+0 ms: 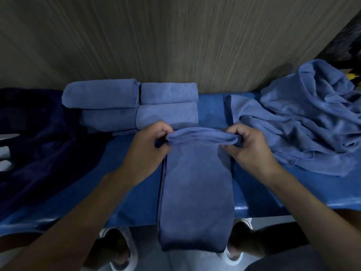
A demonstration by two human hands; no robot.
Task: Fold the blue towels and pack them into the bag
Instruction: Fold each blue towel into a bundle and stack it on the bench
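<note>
Left hand [150, 145] and right hand [248, 147] pinch the far end of a long folded towel [197, 188].
Fingers of each hand curl round one corner of its turned-over edge; the towel lies along the blue table [132, 182] and hangs over the near side. Four folded towels [136, 102] lie just behind, a loose heap [304, 118] at right.

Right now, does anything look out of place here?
The towel pinched by the left hand and right hand hangs off the near edge of the table; the heap on the right lies crumpled. Nothing looks damaged; the four folded towels sit tidy at the back.
</note>
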